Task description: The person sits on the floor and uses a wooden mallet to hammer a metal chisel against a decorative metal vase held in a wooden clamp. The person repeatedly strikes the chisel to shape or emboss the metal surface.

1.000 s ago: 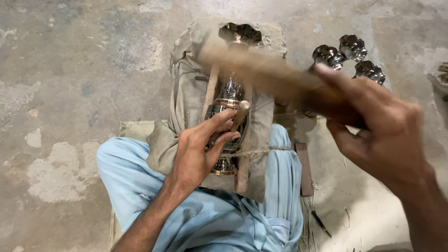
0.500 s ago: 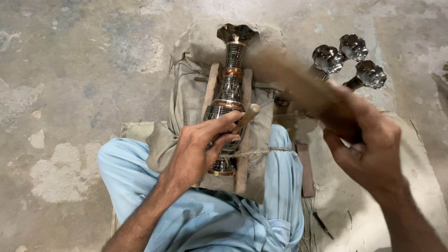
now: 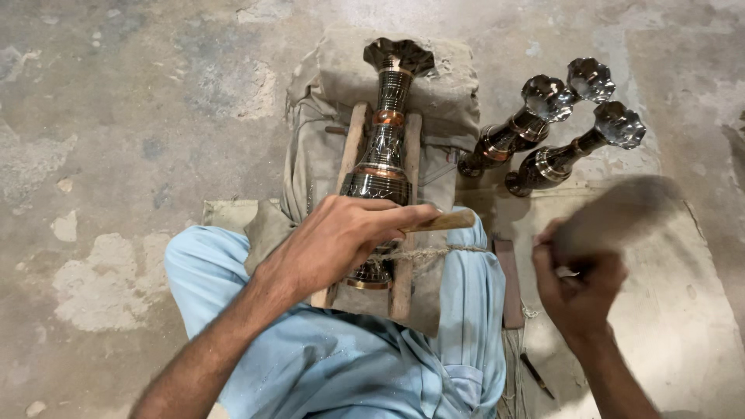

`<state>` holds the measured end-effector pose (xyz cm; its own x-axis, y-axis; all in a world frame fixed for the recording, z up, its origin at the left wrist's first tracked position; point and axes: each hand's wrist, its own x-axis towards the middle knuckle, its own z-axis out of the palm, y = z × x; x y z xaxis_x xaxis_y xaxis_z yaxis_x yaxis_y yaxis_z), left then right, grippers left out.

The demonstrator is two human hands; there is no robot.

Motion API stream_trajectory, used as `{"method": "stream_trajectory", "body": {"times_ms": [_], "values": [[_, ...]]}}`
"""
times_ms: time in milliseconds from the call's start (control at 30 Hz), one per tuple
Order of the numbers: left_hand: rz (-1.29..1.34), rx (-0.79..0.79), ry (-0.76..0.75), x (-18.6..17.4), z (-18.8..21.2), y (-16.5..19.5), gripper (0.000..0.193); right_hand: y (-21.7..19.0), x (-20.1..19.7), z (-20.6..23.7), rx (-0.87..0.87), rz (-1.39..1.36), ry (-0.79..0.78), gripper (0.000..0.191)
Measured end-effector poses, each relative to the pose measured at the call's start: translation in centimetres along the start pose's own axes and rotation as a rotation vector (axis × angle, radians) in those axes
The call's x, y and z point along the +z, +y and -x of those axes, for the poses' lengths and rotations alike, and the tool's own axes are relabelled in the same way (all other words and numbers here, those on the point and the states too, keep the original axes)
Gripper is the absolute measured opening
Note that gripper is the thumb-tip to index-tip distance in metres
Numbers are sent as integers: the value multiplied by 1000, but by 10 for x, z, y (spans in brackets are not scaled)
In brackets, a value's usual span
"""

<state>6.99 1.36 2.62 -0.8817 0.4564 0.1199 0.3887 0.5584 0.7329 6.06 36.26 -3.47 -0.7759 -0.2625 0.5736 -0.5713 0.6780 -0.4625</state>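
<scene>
While the left hand has its fingers wrapped around a wooden-handled punch on the metal vase cradled across the lap, the right hand grips a blurred mallet, looks mid-engraving, so next needs a square strike.

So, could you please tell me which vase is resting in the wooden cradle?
The vase under the left hand, the cradled vase; three others lie on the floor.
</scene>
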Motion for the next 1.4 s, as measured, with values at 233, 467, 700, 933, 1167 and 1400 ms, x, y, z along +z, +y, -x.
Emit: {"method": "stream_trajectory", "body": {"times_ms": [233, 467, 700, 933, 1167, 1400], "values": [[-28, 15, -64, 2, -2, -3, 72, 4, 14, 6, 124, -92, 28, 26], [132, 48, 417, 23, 19, -12, 52, -7, 1, -31, -82, 250, -331, 73], [270, 10, 511, 36, 29, -20, 49, -29, -28, -71, -149, 238, -281, 64], [265, 39, 596, 42, 33, -19, 46, -72, -59, -116, -523, 535, -207, 54], [263, -26, 663, 49, 38, -19, 42, -103, -61, -125, -521, 531, -245, 50], [249, -1, 653, 48, 34, -21, 46, -106, -66, -125, -407, 758, -400, 49]]}}
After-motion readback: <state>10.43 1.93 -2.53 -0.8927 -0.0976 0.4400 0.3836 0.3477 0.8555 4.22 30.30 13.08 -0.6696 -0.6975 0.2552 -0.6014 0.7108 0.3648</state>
